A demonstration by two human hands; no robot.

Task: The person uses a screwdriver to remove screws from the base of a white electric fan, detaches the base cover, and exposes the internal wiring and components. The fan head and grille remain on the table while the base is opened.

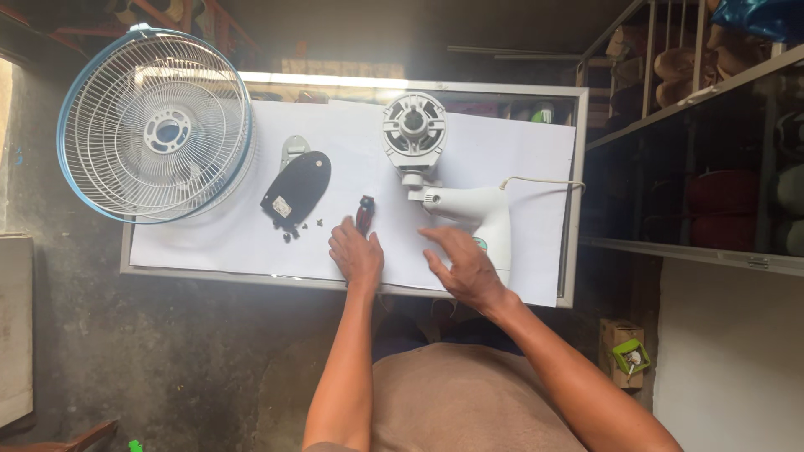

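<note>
Hands (356, 251) (465, 268) beside screwdriver (365, 214), fan body (469, 209)

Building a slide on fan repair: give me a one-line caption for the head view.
Left hand on a screwdriver, right hand by the white fan body; grille set aside.

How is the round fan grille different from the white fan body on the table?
The fan grille is a round wire cage with a blue rim, overhanging the table's left edge. The fan body is solid white plastic with its motor exposed, lying fully on the table near the right hand. Both are fan parts.
</note>
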